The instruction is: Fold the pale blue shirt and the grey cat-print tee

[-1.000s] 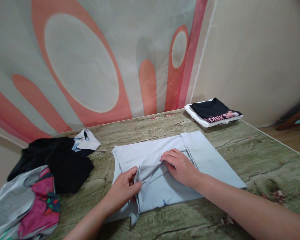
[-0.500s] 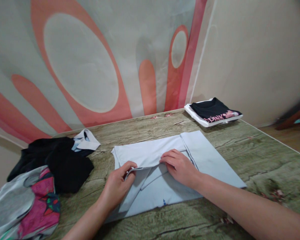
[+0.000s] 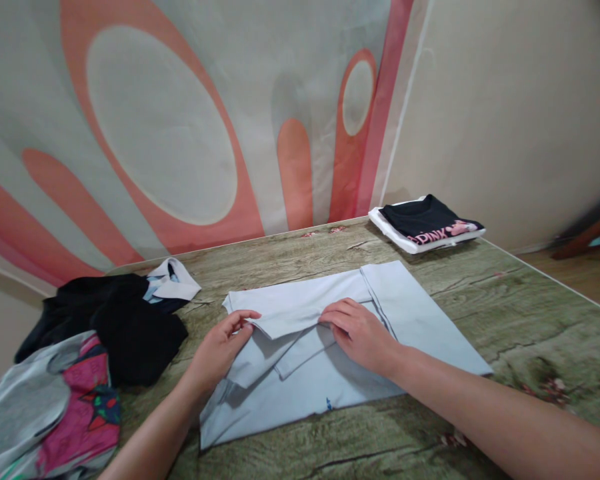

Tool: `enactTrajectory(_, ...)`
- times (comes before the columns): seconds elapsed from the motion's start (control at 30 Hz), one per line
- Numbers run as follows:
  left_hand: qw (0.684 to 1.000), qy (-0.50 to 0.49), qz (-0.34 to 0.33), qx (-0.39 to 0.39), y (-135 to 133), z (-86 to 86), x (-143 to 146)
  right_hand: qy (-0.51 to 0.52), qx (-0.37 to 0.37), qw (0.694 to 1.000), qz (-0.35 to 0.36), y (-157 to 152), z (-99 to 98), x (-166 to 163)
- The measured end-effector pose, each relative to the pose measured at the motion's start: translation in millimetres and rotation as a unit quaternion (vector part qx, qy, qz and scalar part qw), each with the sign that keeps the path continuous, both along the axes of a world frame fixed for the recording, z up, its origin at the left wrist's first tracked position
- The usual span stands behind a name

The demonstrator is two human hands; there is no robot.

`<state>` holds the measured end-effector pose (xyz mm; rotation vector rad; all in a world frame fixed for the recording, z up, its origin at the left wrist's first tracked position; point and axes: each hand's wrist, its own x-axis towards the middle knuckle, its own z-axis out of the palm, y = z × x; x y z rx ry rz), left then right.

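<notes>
A white shirt (image 3: pixel 420 320) lies partly folded on the wood-patterned table, with a small blue mark near its front edge. My left hand (image 3: pixel 225 347) pinches the fabric's raised fold at the left, between thumb and fingers. Over the middle of the shirt, my right hand (image 3: pixel 357 333) is closed on the same folded edge, its fingertips pressed together at the cloth. Between the two hands a flap of fabric is lifted and hangs slightly down, with creased layers underneath.
At the left lie a black garment (image 3: pixel 130 327) with a white collar (image 3: pixel 175 280) and a grey shirt with a pink print (image 3: pixel 85 407). Folded clothes, a black T-shirt (image 3: pixel 425 217) on top of white fabric, sit at the table's far right corner. A patterned wall stands behind.
My left hand has moved left and a little away from me, taking the edge of the fold with it. The right hand has stayed in place.
</notes>
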<state>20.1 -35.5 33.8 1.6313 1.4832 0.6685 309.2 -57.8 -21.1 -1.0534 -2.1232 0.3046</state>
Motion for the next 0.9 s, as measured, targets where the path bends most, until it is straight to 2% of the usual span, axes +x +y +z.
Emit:
enactTrajectory(0.1,0.998,-0.009,-0.016,-0.057,0.8,0.0,-5.4,-0.003,-0.002,1.0,0.0,0.1,0.2,0.0)
enactTrajectory(0.23,0.981,-0.027,-0.152,-0.119,-0.2,3.6,-14.2,-0.006,-0.003,1.0,-0.004,-0.1,0.9,-0.6)
enactTrajectory(0.3,0.973,0.003,-0.193,-0.13,-1.6,7.2,-16.2,-0.006,0.002,1.0,-0.005,-0.2,0.9,-1.2)
enactTrajectory(0.43,0.976,0.062,-0.201,-0.058,-9.4,19.9,-9.8,-0.006,0.011,1.0,-0.002,-0.7,0.8,-2.4)
enactTrajectory(0.53,0.968,0.039,-0.246,-0.006,-19.4,30.1,0.0,-0.003,0.007,1.0,0.0,-1.6,2.4,-2.9)
enactTrajectory(0.63,0.958,0.028,-0.287,-0.005,-28.2,35.2,7.7,0.005,-0.005,1.0,-0.004,-2.9,5.4,-3.3)
enactTrajectory(0.77,0.956,0.026,-0.291,-0.021,-29.4,35.7,9.5,0.004,-0.014,1.0,-0.008,-3.2,6.3,-4.2)
enactTrajectory(0.9,0.977,0.012,-0.211,-0.03,-18.8,28.1,1.0,-0.003,-0.014,1.0,-0.006,-1.6,3.1,-4.4)
